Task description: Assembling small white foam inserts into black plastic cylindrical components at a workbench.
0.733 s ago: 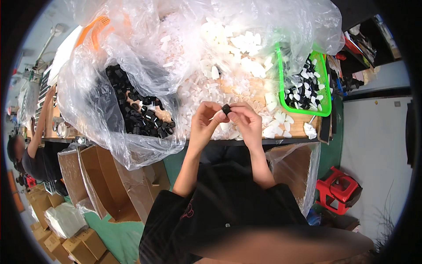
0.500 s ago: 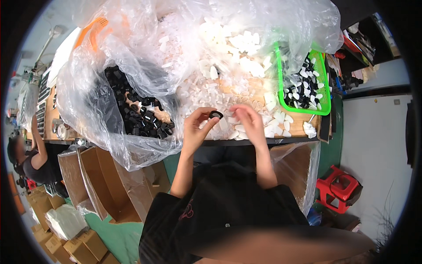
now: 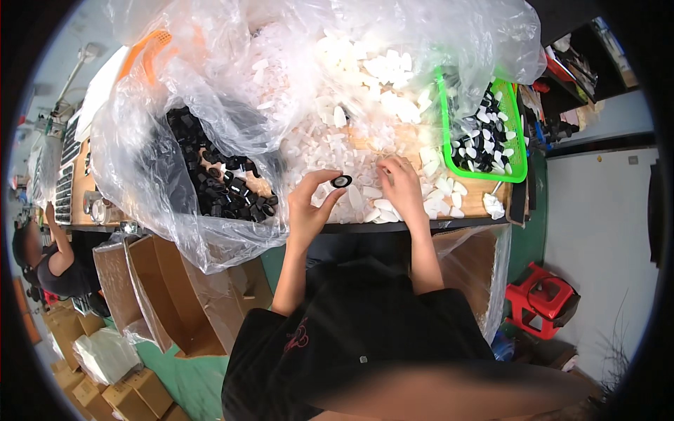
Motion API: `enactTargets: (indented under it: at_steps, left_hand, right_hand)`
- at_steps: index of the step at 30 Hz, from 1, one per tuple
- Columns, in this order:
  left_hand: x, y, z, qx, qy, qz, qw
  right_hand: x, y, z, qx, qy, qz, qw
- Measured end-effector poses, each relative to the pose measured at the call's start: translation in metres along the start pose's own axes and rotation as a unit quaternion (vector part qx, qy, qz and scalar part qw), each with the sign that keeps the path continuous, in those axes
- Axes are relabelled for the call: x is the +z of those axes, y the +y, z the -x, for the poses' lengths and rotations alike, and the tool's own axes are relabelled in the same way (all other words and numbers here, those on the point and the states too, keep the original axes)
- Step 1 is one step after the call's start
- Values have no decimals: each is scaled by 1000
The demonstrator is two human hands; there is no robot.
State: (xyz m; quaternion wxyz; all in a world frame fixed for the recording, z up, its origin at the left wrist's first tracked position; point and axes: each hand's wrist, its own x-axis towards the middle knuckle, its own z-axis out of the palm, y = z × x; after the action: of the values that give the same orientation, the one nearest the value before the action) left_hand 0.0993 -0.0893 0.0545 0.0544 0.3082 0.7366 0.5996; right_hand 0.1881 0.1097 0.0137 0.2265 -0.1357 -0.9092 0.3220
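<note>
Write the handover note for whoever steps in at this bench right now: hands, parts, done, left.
Left hand: raised over the table edge, small black ring-shaped cap pinched at the fingers.
Right hand: down in the pile of white translucent plastic pieces on the wooden table; whether it grips one cannot be told.
Loose black caps sit in the clear plastic bag at left.
Green plastic basket at right holds mixed black-and-white parts.
Done: one cap is in hand. Left: both piles are still large.

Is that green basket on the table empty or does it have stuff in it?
Not empty: the green basket holds a heap of small black and white parts.
</note>
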Motion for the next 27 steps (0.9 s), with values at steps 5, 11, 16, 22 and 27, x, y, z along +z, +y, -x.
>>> enactTargets:
  at_steps: [5,11,16,22,27]
  left_hand:
    - [3,-1,1,13,3,-9,1000]
    - [-3,-7,2,-18,25,-5,1000]
    - [-1,2,-2,10,25,-29,999]
    - [1,1,-4,26,25,-31,999]
    - [-2,5,-6,35,30,-42,998]
  right_hand:
    - [12,0,-2,25,-6,63,998]
    - [16,4,-12,8,35,42,998]
    - [35,-1,-21,-84,-37,27,995]
    - [41,-7,-23,-80,20,64,995]
    - [14,-34,-23,13,33,-105,994]
